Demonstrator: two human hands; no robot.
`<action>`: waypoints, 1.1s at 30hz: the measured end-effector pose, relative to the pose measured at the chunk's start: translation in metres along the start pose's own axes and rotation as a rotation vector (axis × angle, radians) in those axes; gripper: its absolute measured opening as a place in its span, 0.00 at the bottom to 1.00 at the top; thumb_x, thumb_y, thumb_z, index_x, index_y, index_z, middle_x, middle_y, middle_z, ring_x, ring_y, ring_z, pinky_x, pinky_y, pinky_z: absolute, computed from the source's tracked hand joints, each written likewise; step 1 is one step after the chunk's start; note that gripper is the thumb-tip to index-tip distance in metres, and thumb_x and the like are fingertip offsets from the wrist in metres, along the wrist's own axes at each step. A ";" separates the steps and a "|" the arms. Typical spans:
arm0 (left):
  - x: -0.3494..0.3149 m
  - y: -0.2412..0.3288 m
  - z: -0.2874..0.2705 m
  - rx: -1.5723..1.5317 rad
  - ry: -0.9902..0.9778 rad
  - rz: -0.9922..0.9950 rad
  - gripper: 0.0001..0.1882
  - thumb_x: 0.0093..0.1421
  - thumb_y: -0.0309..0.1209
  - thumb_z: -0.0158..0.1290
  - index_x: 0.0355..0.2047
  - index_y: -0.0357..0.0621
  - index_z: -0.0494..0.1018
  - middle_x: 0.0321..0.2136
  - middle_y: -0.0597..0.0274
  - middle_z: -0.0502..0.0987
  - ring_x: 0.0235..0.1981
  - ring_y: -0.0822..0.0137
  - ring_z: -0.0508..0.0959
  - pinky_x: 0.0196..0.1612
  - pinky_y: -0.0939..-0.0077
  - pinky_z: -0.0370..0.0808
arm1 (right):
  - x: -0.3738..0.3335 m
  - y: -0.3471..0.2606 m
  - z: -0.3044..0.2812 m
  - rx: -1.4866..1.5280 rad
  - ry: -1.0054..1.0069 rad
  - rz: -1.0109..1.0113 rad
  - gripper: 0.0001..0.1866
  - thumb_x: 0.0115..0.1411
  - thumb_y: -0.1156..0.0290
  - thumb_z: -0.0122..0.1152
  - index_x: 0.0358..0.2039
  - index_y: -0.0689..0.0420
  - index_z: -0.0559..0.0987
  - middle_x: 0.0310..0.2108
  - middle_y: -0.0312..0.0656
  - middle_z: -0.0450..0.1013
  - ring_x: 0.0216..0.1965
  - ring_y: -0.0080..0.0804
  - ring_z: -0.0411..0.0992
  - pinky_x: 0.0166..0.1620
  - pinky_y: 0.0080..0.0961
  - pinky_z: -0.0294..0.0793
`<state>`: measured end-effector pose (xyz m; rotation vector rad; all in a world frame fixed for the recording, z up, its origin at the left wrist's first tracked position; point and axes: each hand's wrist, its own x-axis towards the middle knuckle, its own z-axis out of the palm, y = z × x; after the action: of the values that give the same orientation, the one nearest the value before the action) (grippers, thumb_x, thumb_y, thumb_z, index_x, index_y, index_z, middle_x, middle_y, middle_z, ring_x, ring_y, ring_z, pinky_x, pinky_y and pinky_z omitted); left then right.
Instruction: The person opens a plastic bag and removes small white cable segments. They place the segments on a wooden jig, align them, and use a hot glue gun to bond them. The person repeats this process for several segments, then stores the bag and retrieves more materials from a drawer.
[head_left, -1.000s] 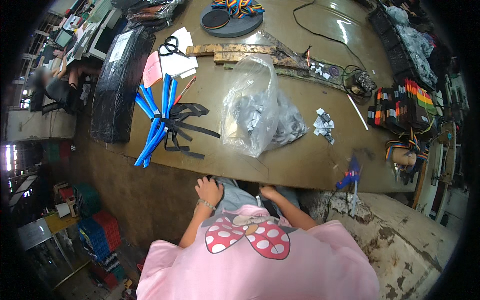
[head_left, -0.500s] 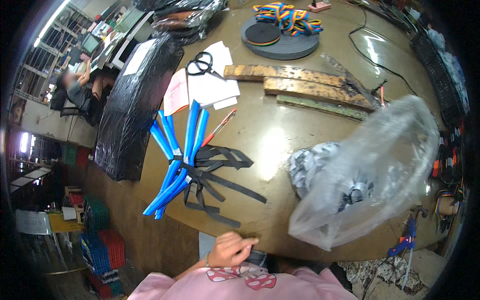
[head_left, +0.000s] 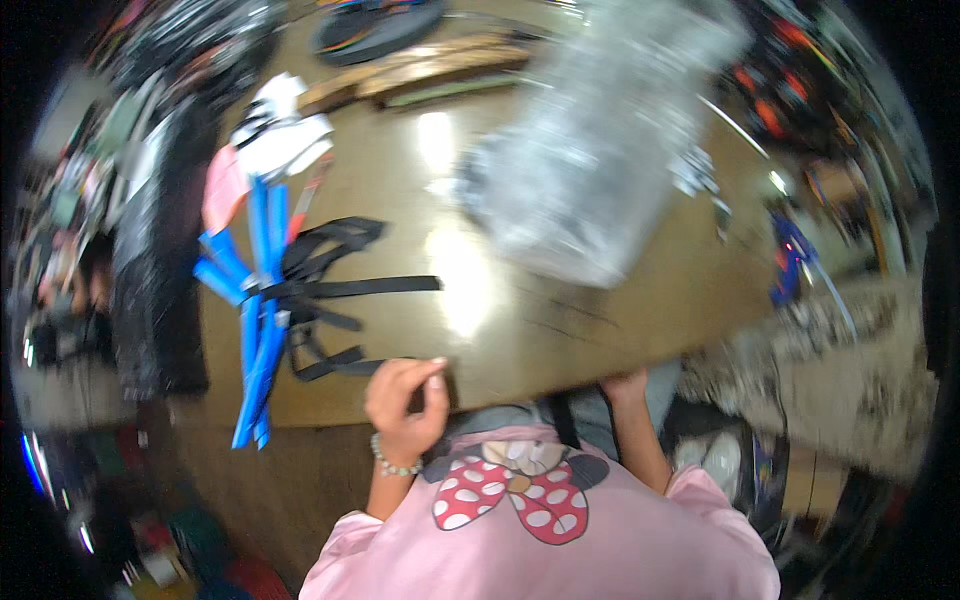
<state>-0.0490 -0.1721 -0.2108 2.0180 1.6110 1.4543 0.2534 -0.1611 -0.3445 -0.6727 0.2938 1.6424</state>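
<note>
One brown table (head_left: 650, 320) fills most of the view. On its left side lies a long black package (head_left: 165, 270). The plastic bag (head_left: 590, 170) is on the right half; half a second ago its loose part was spreading to the near right, and now it extends to the far side, blurred. Behind it, more to the left, are wood bars (head_left: 440, 70). On the near left, blue strips (head_left: 268, 225) cross with black straps (head_left: 370, 287) at their middle.

The left hand (head_left: 405, 400) has come over the near edge, so it is now nearest to the straps; whether it touches one, I cannot tell. Its thumb and fingers leave a narrow gap, with nothing visible inside. The right hand (head_left: 622, 385) is at the near edge, partly hidden; its grip I cannot tell. Both hands are apart from the bag.
</note>
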 end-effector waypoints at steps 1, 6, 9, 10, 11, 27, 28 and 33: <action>-0.001 0.006 0.005 -0.089 0.007 0.005 0.10 0.47 0.17 0.52 0.31 0.39 0.75 0.24 0.57 0.75 0.24 0.61 0.75 0.28 0.71 0.71 | -0.001 -0.004 0.002 0.091 -0.023 -0.001 0.22 0.59 0.54 0.45 0.47 0.56 0.72 0.48 0.47 0.70 0.50 0.44 0.66 0.56 0.43 0.62; -0.008 0.055 0.043 -0.315 -0.290 0.276 0.14 0.43 0.18 0.55 0.33 0.43 0.75 0.25 0.59 0.74 0.26 0.62 0.74 0.30 0.70 0.70 | -0.007 -0.002 0.003 0.081 0.292 -0.099 0.27 0.59 0.47 0.41 0.52 0.52 0.65 0.53 0.43 0.61 0.56 0.42 0.57 0.59 0.49 0.52; -0.012 0.081 0.053 -0.356 -0.462 0.363 0.13 0.46 0.20 0.55 0.34 0.42 0.75 0.30 0.60 0.75 0.30 0.62 0.75 0.33 0.71 0.71 | -0.027 0.005 -0.002 0.017 0.293 -0.119 0.27 0.60 0.46 0.38 0.52 0.51 0.64 0.52 0.44 0.61 0.55 0.41 0.57 0.58 0.47 0.53; -0.013 0.086 0.054 -0.371 -0.512 0.339 0.12 0.47 0.20 0.54 0.35 0.42 0.75 0.32 0.59 0.75 0.32 0.61 0.75 0.35 0.71 0.71 | -0.038 0.005 -0.006 -0.020 0.296 -0.156 0.26 0.61 0.46 0.38 0.52 0.50 0.65 0.52 0.43 0.63 0.54 0.41 0.59 0.58 0.46 0.54; -0.013 0.088 0.055 -0.374 -0.566 0.305 0.12 0.48 0.19 0.54 0.35 0.42 0.75 0.33 0.59 0.75 0.33 0.61 0.75 0.36 0.71 0.71 | -0.051 0.004 -0.012 -0.030 0.247 -0.173 0.26 0.61 0.47 0.38 0.52 0.50 0.66 0.52 0.42 0.64 0.54 0.41 0.60 0.58 0.46 0.55; -0.039 0.083 0.163 0.298 -1.073 0.532 0.22 0.53 0.34 0.51 0.50 0.50 0.69 0.49 0.48 0.70 0.41 0.53 0.76 0.41 0.63 0.75 | -0.165 -0.106 0.005 -1.445 0.130 -1.188 0.13 0.56 0.75 0.57 0.41 0.66 0.74 0.42 0.48 0.69 0.41 0.32 0.71 0.47 0.25 0.72; -0.041 0.081 0.161 0.293 -1.083 0.556 0.21 0.54 0.35 0.51 0.50 0.50 0.70 0.49 0.49 0.70 0.40 0.53 0.76 0.41 0.63 0.75 | -0.154 -0.110 0.014 -1.661 0.122 -1.051 0.15 0.56 0.69 0.58 0.40 0.66 0.75 0.42 0.52 0.70 0.41 0.38 0.72 0.48 0.28 0.71; -0.053 0.074 0.157 0.264 -0.951 0.627 0.19 0.56 0.37 0.49 0.48 0.50 0.72 0.51 0.51 0.69 0.43 0.53 0.74 0.48 0.63 0.69 | -0.088 -0.102 0.036 -2.475 0.247 -0.808 0.36 0.45 0.51 0.65 0.51 0.58 0.69 0.59 0.58 0.54 0.57 0.64 0.54 0.56 0.43 0.63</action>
<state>0.1214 -0.1807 -0.2722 2.8471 0.8095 0.1843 0.3475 -0.1938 -0.2463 -2.2159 -1.9279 0.2687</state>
